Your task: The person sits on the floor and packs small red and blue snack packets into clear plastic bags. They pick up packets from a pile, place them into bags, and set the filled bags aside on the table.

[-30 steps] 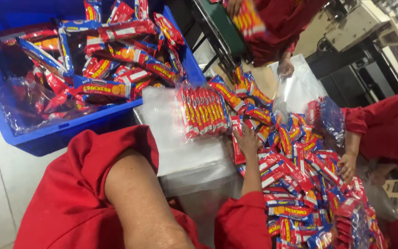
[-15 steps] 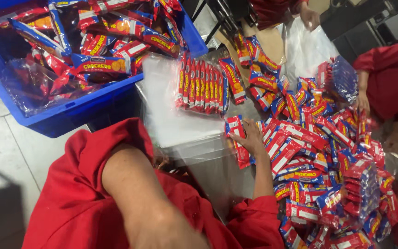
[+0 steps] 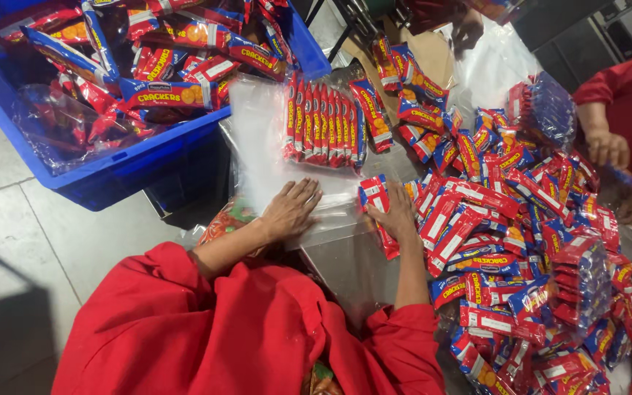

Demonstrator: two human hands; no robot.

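My left hand (image 3: 291, 209) lies flat, fingers apart, on a stack of clear plastic bags (image 3: 257, 139) spread over the table. At the far end of the bags stands a neat row of red cracker packs (image 3: 323, 123) on edge. My right hand (image 3: 397, 213) rests on a few red cracker packs (image 3: 373, 196) at the left edge of a big loose pile of packs (image 3: 506, 219), its fingers curled over them. Both my sleeves are red.
A blue crate (image 3: 133, 168) full of cracker packs stands at the upper left over a tiled floor (image 3: 16, 241). A co-worker's hand (image 3: 608, 146) in a red sleeve works at the right. Bagged bundles of packs (image 3: 550, 110) lie in the pile. Another person's hand (image 3: 469, 29) reaches in at the top.
My left hand has come into view and settled flat on the plastic bags. My right hand has stayed with the packs at the pile's edge. The view has tilted down.
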